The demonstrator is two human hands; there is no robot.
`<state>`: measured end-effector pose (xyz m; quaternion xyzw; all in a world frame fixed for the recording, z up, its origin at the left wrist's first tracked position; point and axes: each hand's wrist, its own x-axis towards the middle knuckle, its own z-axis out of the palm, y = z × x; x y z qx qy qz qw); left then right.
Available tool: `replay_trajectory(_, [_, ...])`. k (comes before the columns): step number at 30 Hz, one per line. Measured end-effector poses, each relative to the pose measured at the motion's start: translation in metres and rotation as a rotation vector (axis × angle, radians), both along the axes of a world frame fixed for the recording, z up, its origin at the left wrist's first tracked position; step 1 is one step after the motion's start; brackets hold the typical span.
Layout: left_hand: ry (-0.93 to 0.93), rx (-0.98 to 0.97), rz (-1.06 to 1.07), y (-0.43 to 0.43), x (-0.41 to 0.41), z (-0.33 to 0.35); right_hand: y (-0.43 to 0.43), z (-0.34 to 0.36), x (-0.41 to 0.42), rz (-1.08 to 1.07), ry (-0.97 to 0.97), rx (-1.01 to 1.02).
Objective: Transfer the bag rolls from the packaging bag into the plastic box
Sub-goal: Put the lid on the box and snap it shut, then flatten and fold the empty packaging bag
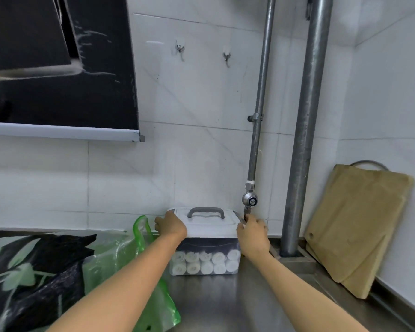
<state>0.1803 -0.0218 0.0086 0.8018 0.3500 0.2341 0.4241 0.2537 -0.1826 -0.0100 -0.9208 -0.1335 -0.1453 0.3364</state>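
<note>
Left hand (170,227) grips the left end of the white lid (209,224), fingers curled over its edge. Right hand (253,236) clasps the opposite end, thumb on the near rim and fingers bent round the far corner, where a latch seems to sit, though it is mostly hidden. Between the two hands the lid lies flat on the plastic box (209,243), its grey handle (205,211) just beyond the knuckles. Below both wrists, through the clear wall, the bag rolls (205,262) show in two tidy rows across the width of the box. Just outside the left forearm the green packaging bag (110,255) slumps on the steel counter (225,303), close against the box. It looks limp and I see no roll left inside, though folds hide much of it. Further out past it lies a dark leaf-patterned bag (34,271). Well beyond the right hand a wooden board (355,226) leans on the wall. By my reading the transfer itself is finished and only closing remains: pressing the lid down and snapping its latches
</note>
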Motion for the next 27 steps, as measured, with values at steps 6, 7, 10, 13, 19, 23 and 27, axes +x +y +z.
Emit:
replay_trajectory(6, [-0.192,0.119,-0.132,-0.01,-0.043,0.028,0.019,0.002,-0.054,0.11,-0.142,0.053])
replay_trajectory(7, [-0.218,0.16,-0.117,-0.005,-0.052,0.032,0.027,0.001,-0.062,0.177,-0.067,0.092])
replay_trajectory(10, [-0.236,0.242,-0.048,0.024,-0.081,0.037,0.049,0.005,-0.098,0.344,0.163,0.212])
replay_trajectory(13, [-0.175,0.305,-0.006,0.057,-0.108,0.026,0.068,0.01,-0.133,0.44,0.311,0.196])
replay_trajectory(19, [0.056,0.433,0.071,0.112,-0.162,-0.009,0.093,0.005,-0.177,0.531,0.287,0.113])
replay_trajectory(23, [0.166,0.461,0.103,0.13,-0.19,-0.025,0.086,0.006,-0.197,0.542,0.202,0.095])
replay_trajectory(27, [0.196,0.484,0.088,0.126,-0.21,-0.03,0.061,-0.001,-0.214,0.609,0.161,0.103])
